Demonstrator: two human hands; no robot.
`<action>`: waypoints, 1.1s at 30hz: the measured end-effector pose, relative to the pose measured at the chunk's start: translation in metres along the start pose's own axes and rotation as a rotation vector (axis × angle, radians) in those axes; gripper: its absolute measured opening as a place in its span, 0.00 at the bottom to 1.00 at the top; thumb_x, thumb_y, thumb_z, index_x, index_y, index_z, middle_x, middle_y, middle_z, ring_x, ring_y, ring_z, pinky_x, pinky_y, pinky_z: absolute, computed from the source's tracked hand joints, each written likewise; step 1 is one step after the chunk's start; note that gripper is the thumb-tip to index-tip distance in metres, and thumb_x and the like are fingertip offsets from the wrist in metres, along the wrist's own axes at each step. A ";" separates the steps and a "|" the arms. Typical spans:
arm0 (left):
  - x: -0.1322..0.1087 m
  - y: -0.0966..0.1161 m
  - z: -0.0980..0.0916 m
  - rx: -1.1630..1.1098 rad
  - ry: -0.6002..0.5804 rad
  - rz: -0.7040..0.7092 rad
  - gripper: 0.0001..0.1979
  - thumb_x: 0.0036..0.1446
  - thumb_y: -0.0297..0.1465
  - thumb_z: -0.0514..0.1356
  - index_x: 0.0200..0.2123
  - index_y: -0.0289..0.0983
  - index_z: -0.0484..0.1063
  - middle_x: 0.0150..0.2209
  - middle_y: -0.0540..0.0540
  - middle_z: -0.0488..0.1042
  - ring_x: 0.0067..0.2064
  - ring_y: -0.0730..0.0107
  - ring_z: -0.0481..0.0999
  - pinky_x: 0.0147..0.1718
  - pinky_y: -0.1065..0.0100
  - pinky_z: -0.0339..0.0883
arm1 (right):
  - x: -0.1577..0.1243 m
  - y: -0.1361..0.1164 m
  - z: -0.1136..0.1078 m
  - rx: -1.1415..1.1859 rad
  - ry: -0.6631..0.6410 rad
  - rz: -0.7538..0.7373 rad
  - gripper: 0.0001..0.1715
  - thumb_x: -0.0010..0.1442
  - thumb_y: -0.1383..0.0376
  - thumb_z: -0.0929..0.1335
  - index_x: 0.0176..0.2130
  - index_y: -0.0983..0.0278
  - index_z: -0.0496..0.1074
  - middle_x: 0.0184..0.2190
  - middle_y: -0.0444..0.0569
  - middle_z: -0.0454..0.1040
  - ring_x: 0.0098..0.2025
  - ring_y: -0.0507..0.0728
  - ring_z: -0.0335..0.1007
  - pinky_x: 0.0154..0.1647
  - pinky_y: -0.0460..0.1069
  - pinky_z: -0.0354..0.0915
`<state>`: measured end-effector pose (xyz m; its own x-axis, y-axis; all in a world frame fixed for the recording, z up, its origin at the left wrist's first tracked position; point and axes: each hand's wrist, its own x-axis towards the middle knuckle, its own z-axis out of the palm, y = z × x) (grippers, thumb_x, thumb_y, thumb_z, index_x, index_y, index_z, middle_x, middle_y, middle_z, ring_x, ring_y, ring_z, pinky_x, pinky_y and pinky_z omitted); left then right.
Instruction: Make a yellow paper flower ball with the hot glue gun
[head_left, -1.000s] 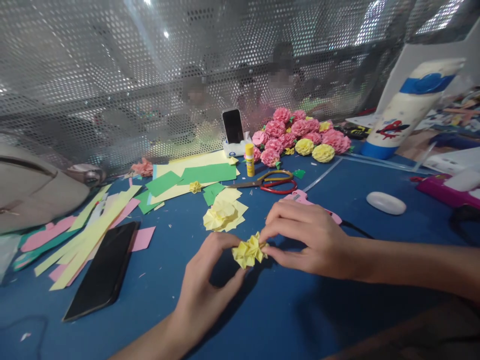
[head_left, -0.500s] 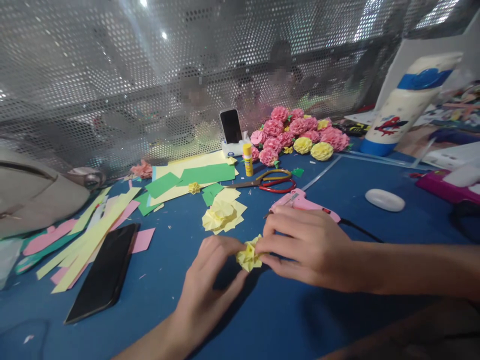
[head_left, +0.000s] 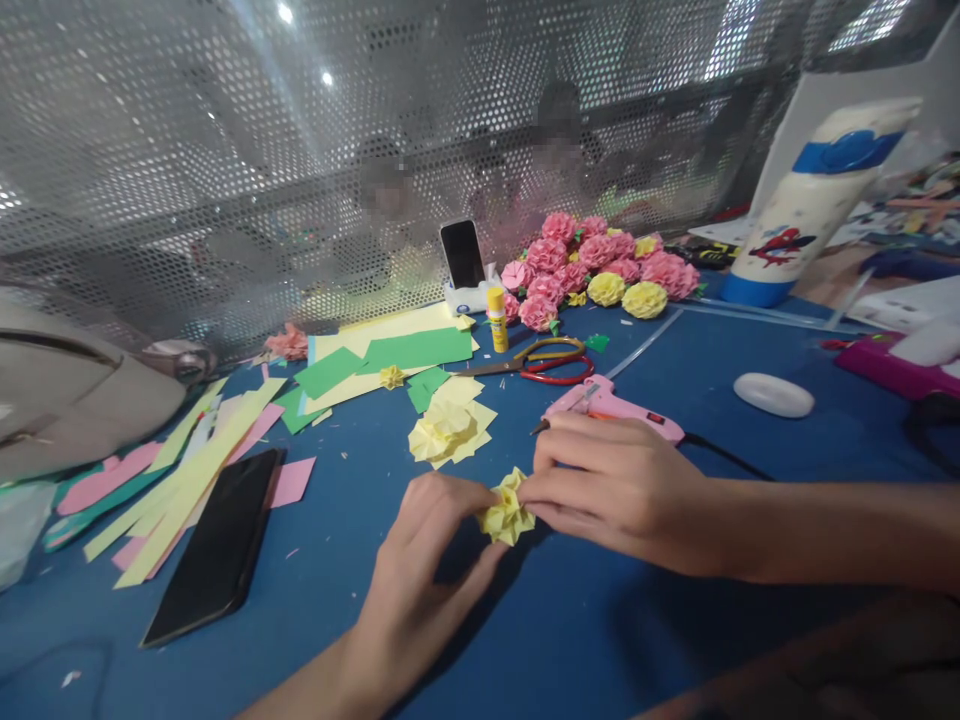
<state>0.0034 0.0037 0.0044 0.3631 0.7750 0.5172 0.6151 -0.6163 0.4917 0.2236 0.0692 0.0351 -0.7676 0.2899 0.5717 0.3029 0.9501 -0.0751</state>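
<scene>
A small crumpled yellow paper flower [head_left: 507,510] is held between my two hands, just above the blue table. My left hand [head_left: 427,560] pinches its left side with thumb and fingers. From the right, my right hand [head_left: 615,490] grips the flower's petals with its fingertips, which partly hide that edge. Behind the flower lie cut yellow paper petals [head_left: 450,425], stacked loosely. A pink hot glue gun [head_left: 626,412] rests just beyond my right hand, with its black cord trailing right.
Scissors [head_left: 551,362], a glue stick [head_left: 497,320] and green paper [head_left: 416,347] lie farther back. Finished pink flowers [head_left: 559,258] are heaped near the mesh wall. A black phone [head_left: 214,550] and paper strips [head_left: 195,485] lie left. A bottle [head_left: 817,205] and white mouse-shaped object [head_left: 773,395] stand right.
The fingers of my right hand have shifted slightly on the yellow flower's petals, and more of the flower's face shows. The whole view has moved a little.
</scene>
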 end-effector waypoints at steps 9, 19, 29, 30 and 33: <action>-0.001 -0.003 -0.001 -0.071 0.006 -0.027 0.11 0.60 0.24 0.62 0.45 0.38 0.68 0.40 0.48 0.75 0.42 0.69 0.73 0.43 0.68 0.66 | 0.003 0.003 0.009 0.095 0.033 0.044 0.11 0.65 0.71 0.65 0.32 0.67 0.74 0.29 0.47 0.69 0.33 0.52 0.60 0.34 0.48 0.55; 0.001 -0.005 -0.002 -0.134 0.019 -0.078 0.12 0.58 0.24 0.64 0.44 0.40 0.69 0.41 0.50 0.75 0.44 0.70 0.74 0.45 0.69 0.66 | 0.003 0.004 0.009 0.076 0.080 0.007 0.08 0.66 0.70 0.66 0.35 0.67 0.74 0.29 0.47 0.70 0.34 0.53 0.61 0.37 0.49 0.60; -0.002 -0.013 -0.001 -0.249 0.088 -0.165 0.12 0.58 0.24 0.64 0.44 0.41 0.70 0.43 0.50 0.75 0.46 0.70 0.74 0.48 0.69 0.66 | 0.004 0.012 0.000 0.137 0.241 -0.056 0.04 0.63 0.71 0.69 0.41 0.65 0.73 0.32 0.46 0.71 0.35 0.52 0.64 0.41 0.49 0.63; -0.002 -0.014 -0.002 -0.244 0.084 -0.156 0.12 0.58 0.24 0.64 0.44 0.41 0.70 0.43 0.50 0.75 0.46 0.70 0.74 0.48 0.68 0.66 | 0.005 0.011 0.000 0.136 0.225 -0.058 0.04 0.64 0.70 0.69 0.41 0.64 0.73 0.32 0.46 0.71 0.35 0.52 0.63 0.41 0.49 0.62; -0.003 -0.013 -0.003 -0.227 0.067 -0.111 0.12 0.58 0.25 0.64 0.45 0.41 0.70 0.42 0.49 0.75 0.45 0.69 0.74 0.46 0.68 0.67 | 0.007 0.007 0.001 0.103 0.158 -0.047 0.05 0.65 0.66 0.68 0.41 0.64 0.74 0.32 0.46 0.72 0.35 0.54 0.63 0.39 0.50 0.61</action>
<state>-0.0073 0.0087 -0.0016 0.2502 0.8335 0.4926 0.4733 -0.5492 0.6888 0.2200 0.0781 0.0376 -0.6791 0.2309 0.6967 0.2034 0.9712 -0.1236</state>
